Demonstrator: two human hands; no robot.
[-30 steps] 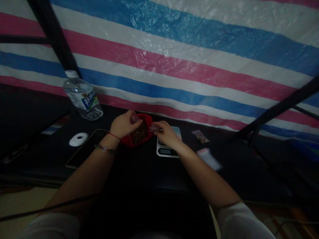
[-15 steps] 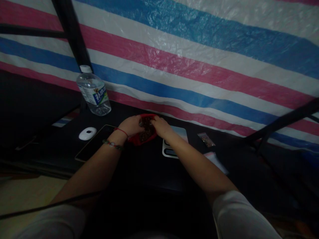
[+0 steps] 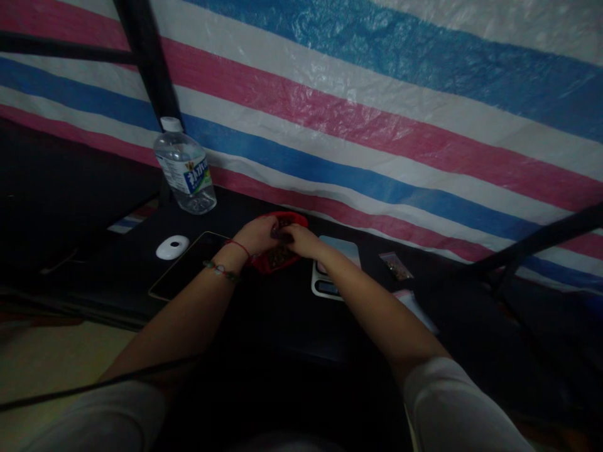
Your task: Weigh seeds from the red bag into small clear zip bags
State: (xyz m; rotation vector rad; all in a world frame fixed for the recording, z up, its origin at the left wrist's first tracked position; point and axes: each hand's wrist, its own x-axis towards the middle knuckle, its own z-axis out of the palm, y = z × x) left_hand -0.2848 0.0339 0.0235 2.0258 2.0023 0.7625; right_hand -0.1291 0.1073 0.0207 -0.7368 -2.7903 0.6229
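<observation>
A red shallow container [image 3: 269, 265] with small dark brown pieces [image 3: 279, 256] in it sits on the black table. My left hand [image 3: 260, 233], with a red string and a bead bracelet at the wrist, reaches over its left side, fingers curled. From the right, my right hand [image 3: 301, 240] meets it above the pieces, fingers bent together. Something small and dark shows between the fingertips, too dim to name. Under my right forearm lies a white digital scale [image 3: 325, 288], partly covered.
Left of the hands are a dark tablet [image 3: 192, 267], a white oval object [image 3: 172, 247] and a clear plastic bottle [image 3: 186, 172]. To the right lie a small bag of brown bits [image 3: 396, 267] and pale plastic bags [image 3: 419, 312]. Striped sheeting [image 3: 358, 138] hangs behind.
My hands have come closer together over the red container, the right one moving inward across the pieces. The whole view has shifted slightly.
</observation>
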